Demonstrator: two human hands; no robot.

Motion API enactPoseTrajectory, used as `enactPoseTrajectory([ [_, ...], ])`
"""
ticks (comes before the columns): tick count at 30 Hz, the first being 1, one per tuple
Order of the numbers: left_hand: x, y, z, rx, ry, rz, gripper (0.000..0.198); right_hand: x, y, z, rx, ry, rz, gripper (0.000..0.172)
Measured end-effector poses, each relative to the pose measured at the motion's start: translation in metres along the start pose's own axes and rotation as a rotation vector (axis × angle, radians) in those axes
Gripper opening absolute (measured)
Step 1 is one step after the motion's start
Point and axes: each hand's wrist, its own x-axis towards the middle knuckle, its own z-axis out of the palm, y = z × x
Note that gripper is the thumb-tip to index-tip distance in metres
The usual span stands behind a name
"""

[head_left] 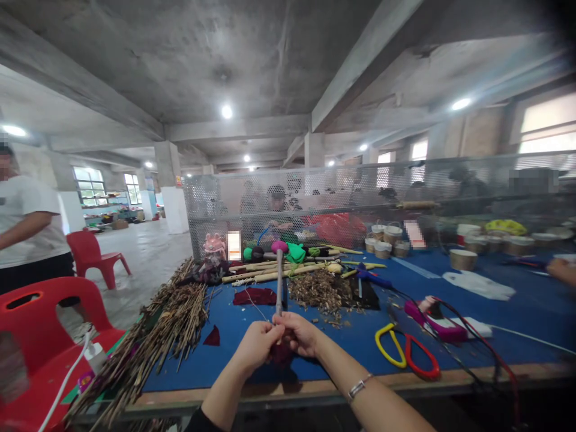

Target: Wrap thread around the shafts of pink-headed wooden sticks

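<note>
Close together above the table's front edge, my left hand [258, 343] and my right hand [300, 335] meet with fingers pinched. Between my right fingers is a thin grey-brown stick [279, 282], pointing away from me. A thin pale wire or string [254, 305] runs up and left from my left fingertips. Dark red cloth [281, 355] shows below my hands; how it joins the stick is hidden. Beyond them lies a dark red cloth piece [254, 296], and a small red scrap [212, 336] lies to the left.
Dry twigs [180, 324] lie bundled at left, beside a red chair [58, 336]. Wood chips [321, 291], a blue glue gun [372, 277], yellow-and-red-handled scissors [406, 354] and cables are to the right. Yarn balls [279, 246], pale sticks [256, 275] and a mesh partition [288, 204] stand behind.
</note>
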Motion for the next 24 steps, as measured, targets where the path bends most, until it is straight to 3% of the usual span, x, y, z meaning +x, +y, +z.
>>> enactPoseTrajectory([
  [2,-0.001,-0.004,0.005,-0.198,-0.036,-0.024,0.042,0.000,0.000,-0.001,0.015,-0.028,0.003,0.033],
  [4,-0.002,-0.007,0.007,-0.252,-0.019,-0.032,0.042,0.001,0.000,-0.001,-0.002,-0.047,-0.003,0.032],
  [8,0.000,-0.004,0.000,0.027,0.101,-0.007,0.045,0.003,0.002,0.000,-0.044,-0.009,0.004,0.032],
  [11,0.001,0.000,-0.004,0.116,0.090,0.000,0.046,0.002,0.001,0.000,-0.045,0.006,0.005,0.033],
  [14,0.001,-0.001,0.001,-0.076,0.005,-0.030,0.045,0.000,0.000,0.001,0.003,-0.004,-0.003,0.032],
  [17,-0.001,-0.005,0.008,-0.293,-0.007,-0.025,0.042,-0.001,-0.001,0.002,0.018,-0.031,-0.021,0.032],
  [21,-0.001,-0.002,0.005,-0.036,0.051,-0.068,0.044,0.001,0.000,0.004,-0.047,0.000,-0.049,0.031],
  [24,0.001,0.002,0.000,0.144,0.060,0.008,0.043,0.001,0.000,0.005,-0.085,0.014,-0.041,0.030],
])
